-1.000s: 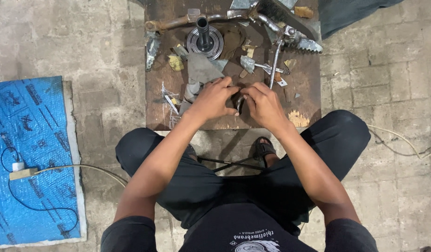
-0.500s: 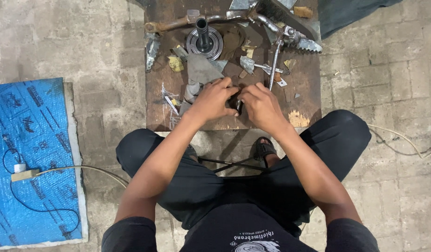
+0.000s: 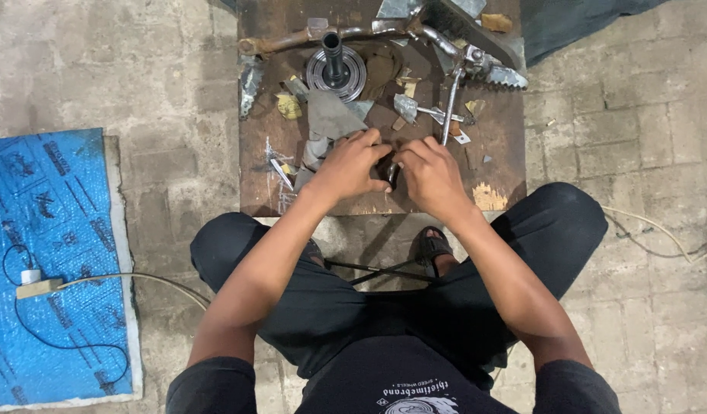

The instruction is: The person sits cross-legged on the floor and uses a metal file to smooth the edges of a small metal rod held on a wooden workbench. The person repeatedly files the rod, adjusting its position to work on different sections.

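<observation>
Two hands have hardly moved over the last second: left hand [image 3: 352, 165] and right hand [image 3: 432, 175] stay pinched together on a small dark metal part [image 3: 389, 170] above the brown wooden bench [image 3: 499, 172].

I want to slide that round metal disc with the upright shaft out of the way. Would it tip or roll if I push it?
The round disc with its shaft sits flat on the wooden board on a wide base, so it probably slides rather than tips. It looks like solid metal, likely heavy for its size. Scraps of sheet metal lie against it and may snag.
</observation>
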